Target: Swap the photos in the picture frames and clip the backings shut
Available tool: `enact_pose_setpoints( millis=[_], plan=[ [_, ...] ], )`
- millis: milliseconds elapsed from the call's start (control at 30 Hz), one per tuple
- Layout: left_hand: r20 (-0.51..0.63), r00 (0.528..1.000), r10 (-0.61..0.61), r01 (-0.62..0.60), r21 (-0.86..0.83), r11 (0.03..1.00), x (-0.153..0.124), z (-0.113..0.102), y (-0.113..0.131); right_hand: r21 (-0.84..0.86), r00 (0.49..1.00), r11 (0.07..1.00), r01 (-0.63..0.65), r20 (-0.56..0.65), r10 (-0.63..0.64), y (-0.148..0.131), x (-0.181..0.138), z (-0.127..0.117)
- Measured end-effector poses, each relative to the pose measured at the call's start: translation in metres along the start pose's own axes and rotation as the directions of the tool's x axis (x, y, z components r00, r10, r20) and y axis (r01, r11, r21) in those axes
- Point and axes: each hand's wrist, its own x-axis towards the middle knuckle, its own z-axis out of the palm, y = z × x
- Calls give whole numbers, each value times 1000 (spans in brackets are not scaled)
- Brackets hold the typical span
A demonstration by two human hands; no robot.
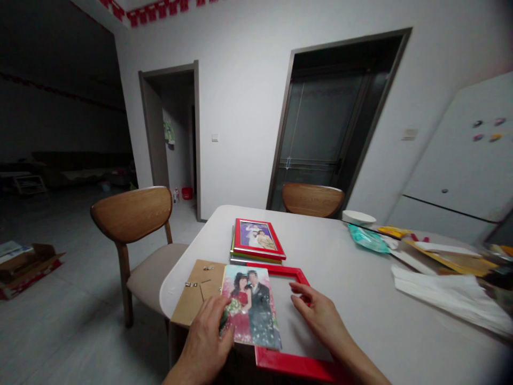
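A wedding photo (256,305) of a couple, one in a red dress and one in a dark suit, lies across a brown backing board (188,299) and a red picture frame (296,366). My left hand (208,331) rests at the photo's left edge, thumb and fingers apart, covering part of the board. Over the right side of the frame hovers my right hand (316,310), fingers loosely bent and holding nothing. The frame's middle shows the white table through it. Metal clips and a thin stand outline show on the board.
Behind lies a stack of framed photos (258,238), a red frame on top. On the white table (320,246) at right are a white bowl (358,217), a teal packet (368,239) and white wrapping (444,294). Wooden chairs (134,214) stand left and behind.
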Motion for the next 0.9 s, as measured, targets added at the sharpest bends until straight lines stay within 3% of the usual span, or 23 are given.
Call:
enact_pose_setpoints(
  millis=[100,200,333,433,533,600,667,767,833,900],
  plan=[
    [91,994,61,-65,42,997,-3,7,2,260,976,948,-182,167,142,-12,-2,16],
    [236,971,48,-74,101,992,-2,13,5,453,921,829,-327,349,173,-26,-4,31],
    [267,962,67,-112,158,981,3,20,8,600,893,688,-408,419,163,-50,-6,40],
    [166,974,155,-177,127,976,7,23,9,726,923,588,-358,370,106,-72,-7,35],
    [-20,972,236,-235,4,972,15,16,11,817,949,502,-285,316,25,-94,-9,26],
    [-160,970,185,-206,-126,970,21,10,16,833,954,484,-268,301,10,-100,-10,24],
    [-264,965,13,-100,-318,943,27,6,26,810,949,508,-294,311,54,-97,-12,28],
    [-223,934,-280,48,-697,716,31,10,46,797,917,456,-397,371,149,-81,-15,38],
    [-95,932,-350,104,-855,509,30,20,56,849,921,360,-388,342,186,-69,-14,39],
    [19,939,-343,166,-899,404,28,31,60,897,944,323,-302,236,230,-58,-11,31]
  ],
)
